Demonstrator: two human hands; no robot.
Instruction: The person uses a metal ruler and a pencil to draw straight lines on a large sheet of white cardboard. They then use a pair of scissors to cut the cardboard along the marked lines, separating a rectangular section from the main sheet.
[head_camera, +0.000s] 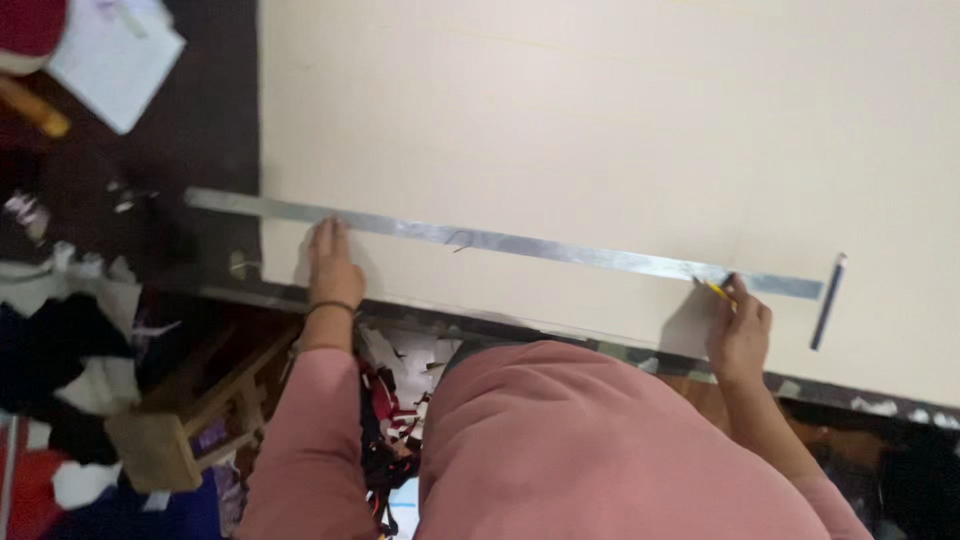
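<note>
Your left hand (331, 262) lies flat, fingers together, pressing the long metal straightedge (520, 243) onto the cream board (600, 120), gripping nothing. Your right hand (742, 325) is closed on a yellow pencil (716, 290), tip at the straightedge's lower edge, probably touching the board. A dark bar (828, 300) lies just past the straightedge's right end.

We see a wooden stool (190, 425) w/ cloth scraps (70, 330) on the floor, white paper (115, 60) top left.
</note>
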